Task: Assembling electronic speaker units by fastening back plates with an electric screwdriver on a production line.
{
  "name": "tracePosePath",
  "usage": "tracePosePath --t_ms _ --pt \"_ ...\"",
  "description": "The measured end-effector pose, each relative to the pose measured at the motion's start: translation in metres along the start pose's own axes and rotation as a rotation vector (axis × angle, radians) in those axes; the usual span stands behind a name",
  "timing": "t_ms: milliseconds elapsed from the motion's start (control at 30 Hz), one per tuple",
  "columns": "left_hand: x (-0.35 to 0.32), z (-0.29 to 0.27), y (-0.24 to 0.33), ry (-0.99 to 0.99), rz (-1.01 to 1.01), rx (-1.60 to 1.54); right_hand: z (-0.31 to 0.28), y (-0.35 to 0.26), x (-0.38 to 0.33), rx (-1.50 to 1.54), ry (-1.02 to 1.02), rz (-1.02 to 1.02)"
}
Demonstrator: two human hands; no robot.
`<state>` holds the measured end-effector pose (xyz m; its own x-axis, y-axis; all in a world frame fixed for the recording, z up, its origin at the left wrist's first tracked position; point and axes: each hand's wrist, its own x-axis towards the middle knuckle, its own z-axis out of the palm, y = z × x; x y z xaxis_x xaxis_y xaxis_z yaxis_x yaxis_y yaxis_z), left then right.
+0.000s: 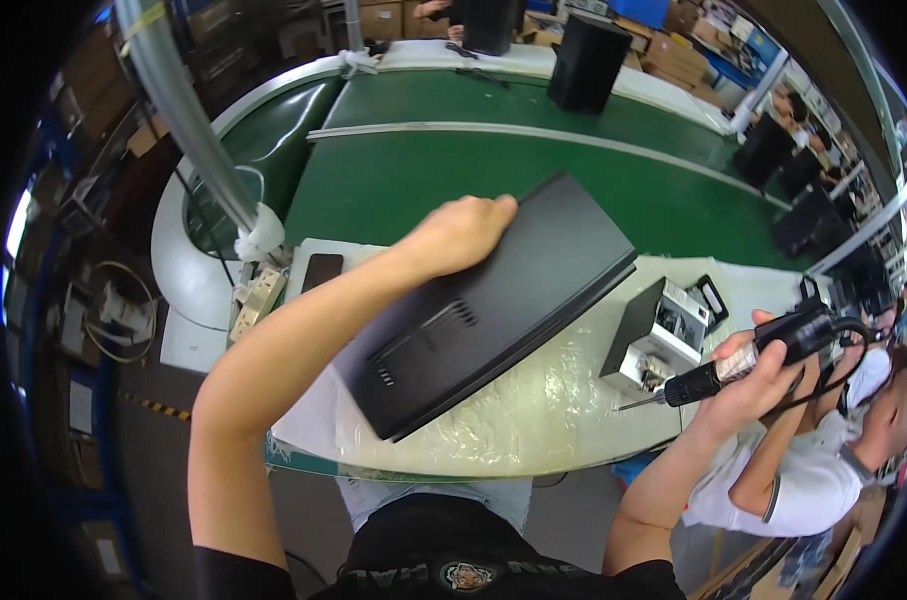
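My left hand (465, 234) is closed over the far edge of a black box-shaped cabinet (523, 300), which lies slanted across the worktop. Slots and small openings show on the cabinet's upper face; its underside is hidden. In my right hand (748, 390) is a black electric screwdriver (691, 385), with its long thin bit pointing left over the worktop. Just beyond the bit stands a small black and silver box-shaped unit (658, 335) with openings in its side. The screwdriver's tip appears apart from the cabinet.
The worktop (563, 420) has a clear plastic cover. Beyond it runs a green conveyor (403, 180) with a metal rail, and a black cabinet (588, 65) stands at its far side. A power strip (258, 300) and dark phone-like slab (323, 270) lie left. A co-worker (813, 480) is close at right.
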<state>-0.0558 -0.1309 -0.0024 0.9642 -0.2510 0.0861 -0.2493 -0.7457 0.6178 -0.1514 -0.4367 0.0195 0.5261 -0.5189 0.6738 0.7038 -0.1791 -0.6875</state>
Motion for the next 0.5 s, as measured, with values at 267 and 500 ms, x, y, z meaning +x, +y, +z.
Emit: tracePosePath --t_ms 267,500 --pt "0.005 0.031 -0.039 -0.099 -0.175 -0.208 0.111 -0.025 0.009 0.214 -0.142 -0.148" --pt "-0.044 0.033 -0.021 -0.081 -0.205 -0.005 0.203 0.004 -0.003 0.442 -0.314 -0.212"
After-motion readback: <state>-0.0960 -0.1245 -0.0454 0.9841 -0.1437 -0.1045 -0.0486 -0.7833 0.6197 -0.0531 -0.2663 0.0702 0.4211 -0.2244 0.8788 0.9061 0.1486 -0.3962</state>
